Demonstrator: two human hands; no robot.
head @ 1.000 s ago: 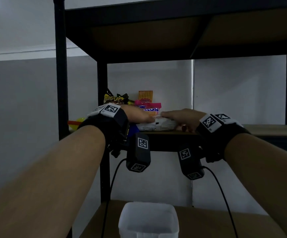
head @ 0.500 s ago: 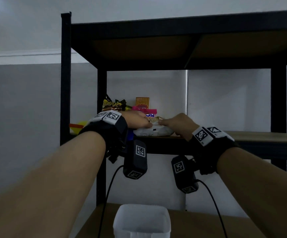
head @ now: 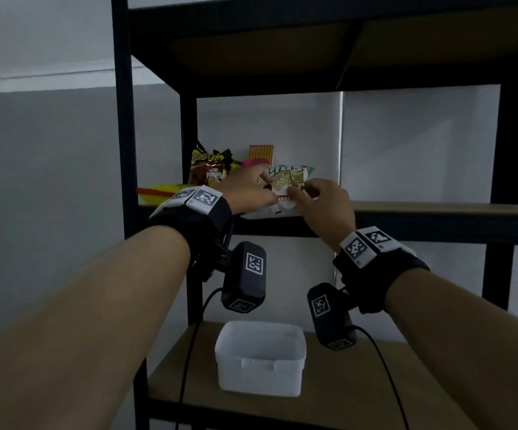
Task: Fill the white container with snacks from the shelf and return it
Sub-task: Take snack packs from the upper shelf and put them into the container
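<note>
The white container (head: 261,364) stands open on the lower wooden shelf (head: 344,395), with nothing visible inside. On the middle shelf (head: 437,209) lies a pile of snack packets. My left hand (head: 248,190) and my right hand (head: 324,203) both pinch a white and green snack packet (head: 290,181), tilted up off the pile. A flat white packet (head: 270,212) lies under it at the shelf's front edge. Behind it stand a brown packet (head: 209,169) and an orange box (head: 261,153).
A black metal rack frames the shelves, with posts at the left (head: 121,150) and right (head: 505,181). A yellow and red packet (head: 158,193) lies at the middle shelf's left end. Black wrist devices with cables hang below both wrists, above the container.
Both hands have lifted the white and green packet up from the pile, where they rested flat before. The view has shifted down, showing more of the container.
</note>
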